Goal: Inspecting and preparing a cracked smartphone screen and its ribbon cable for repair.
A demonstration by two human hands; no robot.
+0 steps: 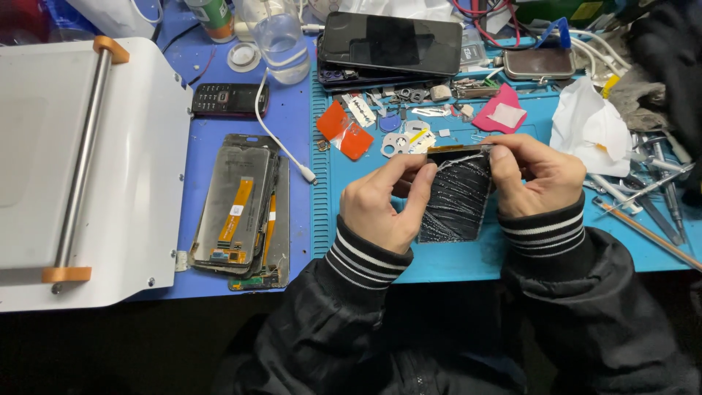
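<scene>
now — left hand (382,205) | right hand (537,175) | both grips clamped on cracked phone screen (457,197) — knuckles raised

blue work mat (453,263) | blue tabletop (292,124) | even light

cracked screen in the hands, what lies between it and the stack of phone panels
Head view: only bare blue mat separates the cracked screen from the panel stack.

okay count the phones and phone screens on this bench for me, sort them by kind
Cracked phone screen held by left hand and right hand: 1
Screen panels stacked on the blue mat: at least 3, exact count unclear
Smartphones at the back: 1
Keypad phone: 1
Total: at least 6
</scene>
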